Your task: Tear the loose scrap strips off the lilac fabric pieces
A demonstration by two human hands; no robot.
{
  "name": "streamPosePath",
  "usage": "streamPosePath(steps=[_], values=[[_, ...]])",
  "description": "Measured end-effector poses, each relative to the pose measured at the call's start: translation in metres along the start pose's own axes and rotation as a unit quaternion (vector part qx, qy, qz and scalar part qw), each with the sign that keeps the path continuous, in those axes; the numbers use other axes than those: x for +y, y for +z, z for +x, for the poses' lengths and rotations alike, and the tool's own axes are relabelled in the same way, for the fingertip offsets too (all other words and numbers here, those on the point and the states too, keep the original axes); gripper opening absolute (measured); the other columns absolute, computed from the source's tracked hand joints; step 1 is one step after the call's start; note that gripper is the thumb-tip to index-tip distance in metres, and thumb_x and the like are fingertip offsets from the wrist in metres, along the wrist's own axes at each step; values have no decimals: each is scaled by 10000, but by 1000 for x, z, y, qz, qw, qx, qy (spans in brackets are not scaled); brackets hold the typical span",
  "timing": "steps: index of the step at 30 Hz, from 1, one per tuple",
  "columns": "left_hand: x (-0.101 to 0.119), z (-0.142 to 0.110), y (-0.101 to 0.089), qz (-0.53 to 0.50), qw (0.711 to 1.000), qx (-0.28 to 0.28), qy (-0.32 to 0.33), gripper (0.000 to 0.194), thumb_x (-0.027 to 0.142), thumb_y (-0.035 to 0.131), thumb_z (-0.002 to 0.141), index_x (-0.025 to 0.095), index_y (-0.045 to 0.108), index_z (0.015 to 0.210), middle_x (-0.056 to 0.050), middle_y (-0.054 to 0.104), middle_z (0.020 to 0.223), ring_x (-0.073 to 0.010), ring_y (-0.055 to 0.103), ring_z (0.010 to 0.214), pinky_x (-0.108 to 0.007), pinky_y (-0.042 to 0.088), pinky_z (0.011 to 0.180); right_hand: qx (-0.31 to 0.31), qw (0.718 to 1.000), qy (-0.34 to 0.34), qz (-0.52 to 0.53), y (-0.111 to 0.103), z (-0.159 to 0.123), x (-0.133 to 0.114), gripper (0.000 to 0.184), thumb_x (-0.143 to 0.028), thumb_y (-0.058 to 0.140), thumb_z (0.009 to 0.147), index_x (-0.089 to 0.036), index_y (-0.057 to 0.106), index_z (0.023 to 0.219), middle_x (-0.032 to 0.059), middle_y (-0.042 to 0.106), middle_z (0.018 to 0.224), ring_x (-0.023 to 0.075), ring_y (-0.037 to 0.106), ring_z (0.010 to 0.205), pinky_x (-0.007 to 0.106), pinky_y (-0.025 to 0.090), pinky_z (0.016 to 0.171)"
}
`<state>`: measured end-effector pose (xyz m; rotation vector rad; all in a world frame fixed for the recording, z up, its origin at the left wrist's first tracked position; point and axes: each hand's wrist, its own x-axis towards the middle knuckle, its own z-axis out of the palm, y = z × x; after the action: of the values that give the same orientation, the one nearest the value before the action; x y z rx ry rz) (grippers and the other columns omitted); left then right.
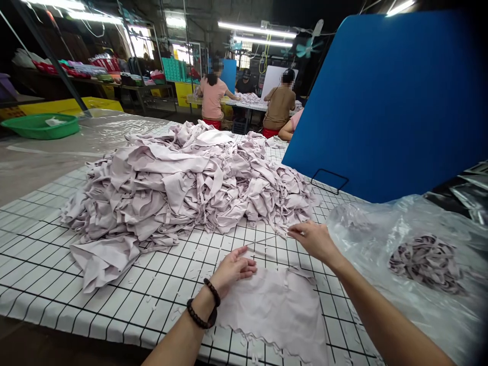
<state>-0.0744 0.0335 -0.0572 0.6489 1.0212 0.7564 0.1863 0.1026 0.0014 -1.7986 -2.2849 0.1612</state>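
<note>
My left hand (233,268), with a dark bead bracelet on the wrist, pinches one end of a thin pale strap (267,242) just above the table. My right hand (312,239) pinches the strap's other end, so the strap stretches between both hands. A flat pale lilac fabric piece (278,310) lies on the gridded table (46,264) right under my hands. A big heap of the same lilac garments (183,188) sits beyond my hands at the table's middle.
A clear plastic bag (404,239) holding a bundle of straps (425,262) lies at the right. A blue board (385,101) stands behind it. A green basin (40,125) rests far left. Other people sit working at a far table (247,104).
</note>
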Motion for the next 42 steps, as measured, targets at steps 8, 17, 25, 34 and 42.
streamPosePath(steps=[8,17,25,34,42], values=[[5,-14,17,-70,993,-88,24,447,473,521,868,92,627,1075,-148,643,1085,-182,605,1003,-290,453,895,202,966,-153,54,33,-30,-77,140,-270,545,890,-193,628,808,22,675,746,163,549,731,341,282,771],[16,-4,26,-237,971,-9,38,264,274,577,871,104,594,1072,-131,653,1058,-131,647,795,-221,515,676,142,962,-206,107,35,-58,-100,151,-282,581,851,-230,657,971,37,671,953,182,544,838,352,315,772],[20,-1,31,-176,983,-11,48,264,324,612,847,132,606,1028,-104,647,1035,-134,660,761,-285,539,729,-102,890,52,440,34,-40,-89,232,-409,651,763,-182,684,799,34,617,811,158,554,734,281,432,662],[16,-6,15,-32,996,25,85,427,470,675,756,133,624,1014,-101,650,999,-143,650,793,-274,540,728,-126,774,117,610,46,-26,-95,299,-426,743,665,-153,628,702,-2,601,681,124,536,650,256,413,629],[1,-6,10,59,993,61,76,471,490,739,666,82,662,889,-135,684,923,-148,658,708,-228,522,607,-49,784,126,606,56,-28,-99,301,-433,724,703,-160,597,710,13,601,686,136,534,639,273,419,620]])
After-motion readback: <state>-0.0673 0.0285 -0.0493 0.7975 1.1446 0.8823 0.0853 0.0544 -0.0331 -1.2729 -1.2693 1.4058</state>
